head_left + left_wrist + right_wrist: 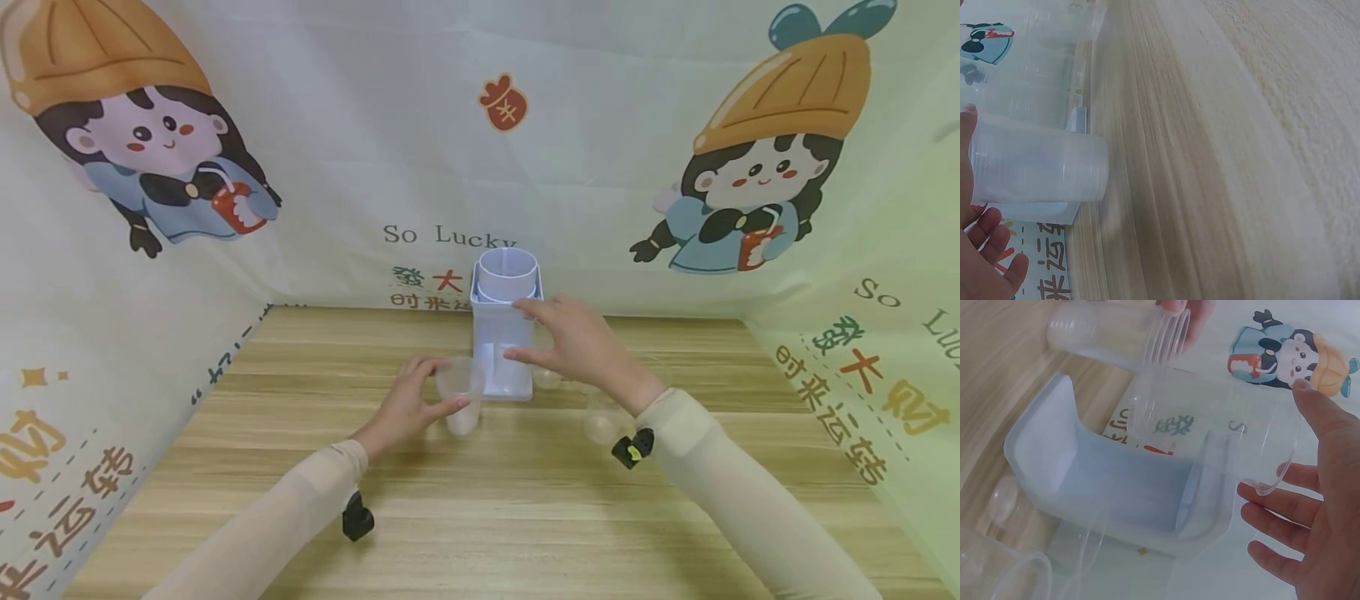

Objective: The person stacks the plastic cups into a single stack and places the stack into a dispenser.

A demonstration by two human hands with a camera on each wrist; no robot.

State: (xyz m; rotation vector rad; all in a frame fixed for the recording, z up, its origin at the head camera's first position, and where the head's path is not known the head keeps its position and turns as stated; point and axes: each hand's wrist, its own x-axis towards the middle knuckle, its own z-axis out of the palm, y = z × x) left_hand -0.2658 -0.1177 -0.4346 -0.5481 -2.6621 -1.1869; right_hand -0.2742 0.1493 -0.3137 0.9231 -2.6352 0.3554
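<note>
In the head view my left hand (pixel 408 400) grips a stack of nested translucent plastic cups (pixel 460 396), thumb on the near side and fingers on the far side. The stack stands upright, low over the table, just left of a pale blue cup dispenser (pixel 504 358). My right hand (pixel 573 346) is at the dispenser's right front. In the right wrist view its thumb and fingertips hold a clear plastic cup (pixel 1210 419) by the rim. The cup's base points toward the stack. The dispenser's open front shows behind it.
Clear cups (pixel 602 421) stand on the wood-grain table (pixel 480 517) to the right of the dispenser, near my right wrist. A printed cloth backdrop (pixel 337 167) rises behind the table and along both sides. The dispenser has a round tube (pixel 507 271) at its top.
</note>
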